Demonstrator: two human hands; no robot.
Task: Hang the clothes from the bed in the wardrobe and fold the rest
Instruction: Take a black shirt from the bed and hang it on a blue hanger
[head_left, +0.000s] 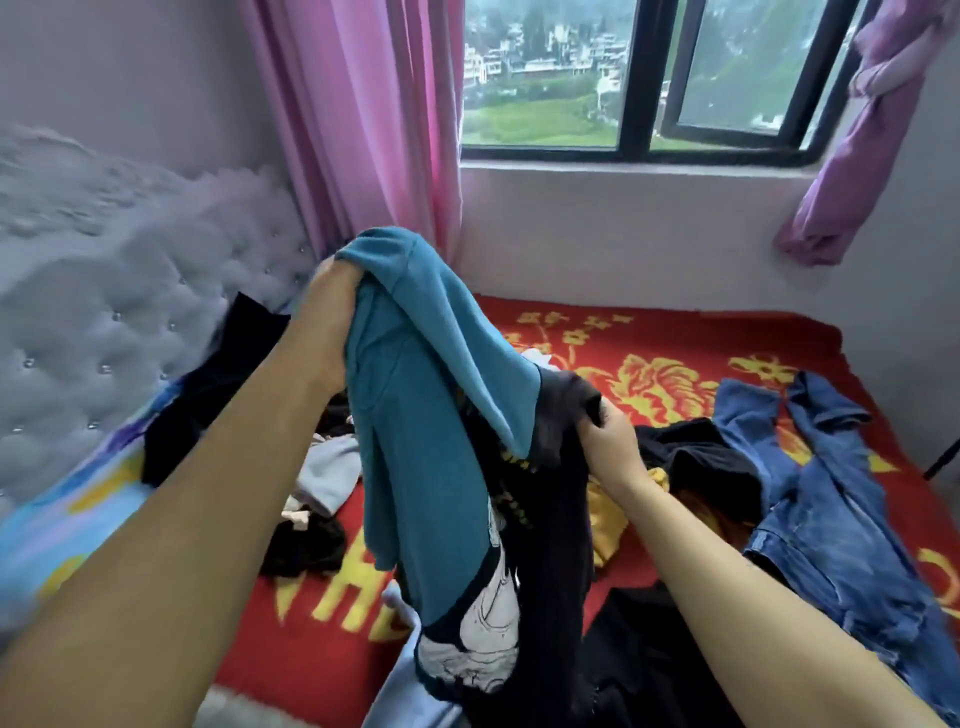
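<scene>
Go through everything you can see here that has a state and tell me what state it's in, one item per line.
Left hand: gripping the teal shirt, raised.
Right hand: pinching the dark printed shirt.
Teal shirt: held up, hanging unfolded.
Dark printed shirt: lifted, draped, unfolded.
Jeans: lying spread on the blanket, unfolded.
Window: right pane looks partly open.
Pink curtain: drawn aside.
Purple curtain: bunched up, knotted.

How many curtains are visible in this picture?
2: a pink curtain hanging left of the window, and a purple curtain tied up at its right.
</scene>
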